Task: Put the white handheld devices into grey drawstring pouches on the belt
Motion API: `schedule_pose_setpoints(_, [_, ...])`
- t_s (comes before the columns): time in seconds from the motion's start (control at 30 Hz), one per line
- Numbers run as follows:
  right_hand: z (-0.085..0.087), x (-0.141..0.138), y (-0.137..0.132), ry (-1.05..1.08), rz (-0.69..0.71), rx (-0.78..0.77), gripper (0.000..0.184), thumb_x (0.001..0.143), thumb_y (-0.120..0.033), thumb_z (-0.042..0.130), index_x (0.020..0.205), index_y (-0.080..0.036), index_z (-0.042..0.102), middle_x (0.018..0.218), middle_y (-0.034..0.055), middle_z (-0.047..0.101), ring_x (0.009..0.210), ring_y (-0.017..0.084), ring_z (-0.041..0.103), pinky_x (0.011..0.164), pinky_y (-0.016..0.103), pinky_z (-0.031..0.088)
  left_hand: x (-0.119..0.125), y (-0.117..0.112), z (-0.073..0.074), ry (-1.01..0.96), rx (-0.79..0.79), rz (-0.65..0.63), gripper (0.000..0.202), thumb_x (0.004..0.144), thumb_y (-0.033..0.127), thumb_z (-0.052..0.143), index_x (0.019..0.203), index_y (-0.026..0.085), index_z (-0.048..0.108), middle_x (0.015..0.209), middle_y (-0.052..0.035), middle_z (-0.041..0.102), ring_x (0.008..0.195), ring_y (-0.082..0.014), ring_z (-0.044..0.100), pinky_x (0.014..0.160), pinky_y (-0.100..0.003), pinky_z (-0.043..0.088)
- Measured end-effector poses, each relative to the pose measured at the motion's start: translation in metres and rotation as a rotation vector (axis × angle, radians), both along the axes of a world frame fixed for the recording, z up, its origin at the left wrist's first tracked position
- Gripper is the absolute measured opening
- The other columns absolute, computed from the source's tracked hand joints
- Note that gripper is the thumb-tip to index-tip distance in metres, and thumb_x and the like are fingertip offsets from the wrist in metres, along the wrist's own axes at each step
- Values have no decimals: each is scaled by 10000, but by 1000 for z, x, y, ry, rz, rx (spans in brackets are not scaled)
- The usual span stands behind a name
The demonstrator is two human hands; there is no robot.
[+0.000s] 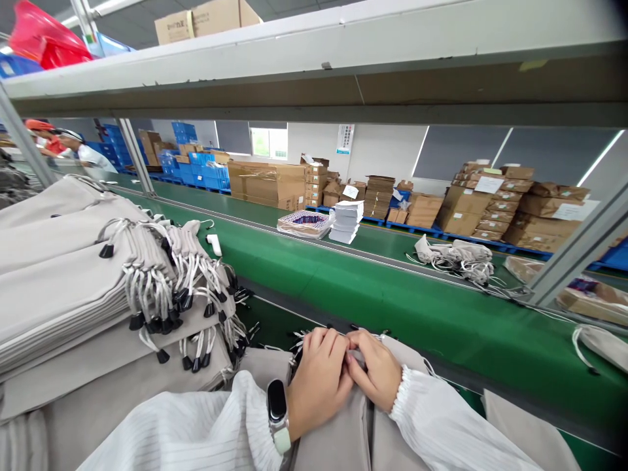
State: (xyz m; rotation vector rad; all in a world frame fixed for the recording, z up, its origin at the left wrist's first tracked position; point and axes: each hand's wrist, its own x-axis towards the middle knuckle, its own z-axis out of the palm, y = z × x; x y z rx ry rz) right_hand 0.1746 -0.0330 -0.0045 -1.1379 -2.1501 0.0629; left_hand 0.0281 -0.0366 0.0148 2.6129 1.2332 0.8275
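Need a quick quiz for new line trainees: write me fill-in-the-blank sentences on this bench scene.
1. The left hand and right hand grip a pouch; the watch is on the ____ wrist.
2. The belt beyond them is ____.
3. The paper stack on it is ____.
Missing words: left; green; white.
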Motion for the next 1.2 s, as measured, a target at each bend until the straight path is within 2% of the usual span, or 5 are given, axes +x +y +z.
schedule_pose_setpoints(0.4, [-1, 0, 0, 9, -4, 16, 113, 767, -149, 376, 865, -185, 421, 779, 54, 525, 733, 165, 499, 661, 321, 422, 1, 0, 0, 2, 8, 2, 118, 745, 118, 381, 824, 174, 449, 874, -38, 457, 845, -206, 379, 745, -361, 325])
schedule_pose_setpoints(0.77, [-2, 1, 1, 51, -1, 14, 100, 739, -126, 405, 798, -192, 357, 852, 61, 527, 766, 154, 499, 680, 311, 425, 0, 0, 0, -3, 16, -12, 120, 751, 122, 388, 842, 176, 445, 889, -33, 460, 852, -202, 376, 762, -362, 317])
schedule_pose_setpoints(0.9, [2, 0, 1, 8, 21, 45, 51, 743, -135, 393, 741, -186, 398, 808, 61, 518, 747, 160, 487, 675, 314, 418, 0, 1, -1, 4, 18, -25, 109, 751, 123, 391, 834, 171, 443, 901, -33, 461, 854, -201, 374, 766, -364, 314])
schedule_pose_setpoints(1.03, [2, -1, 1, -19, 59, 82, 103, 755, -154, 398, 787, -167, 495, 856, 75, 518, 785, 158, 482, 720, 307, 415, 1, 0, -2, 15, 32, -16, 95, 745, 126, 397, 812, 163, 454, 888, -35, 462, 853, -199, 374, 767, -366, 309])
schedule_pose_setpoints(1.2, [4, 2, 4, 81, 80, -28, 165, 762, -223, 424, 652, -152, 523, 845, 78, 527, 763, 151, 492, 695, 292, 415, 1, 0, 0, -83, 69, 43, 22, 712, 154, 437, 698, 156, 455, 779, -21, 473, 844, -202, 378, 770, -382, 285])
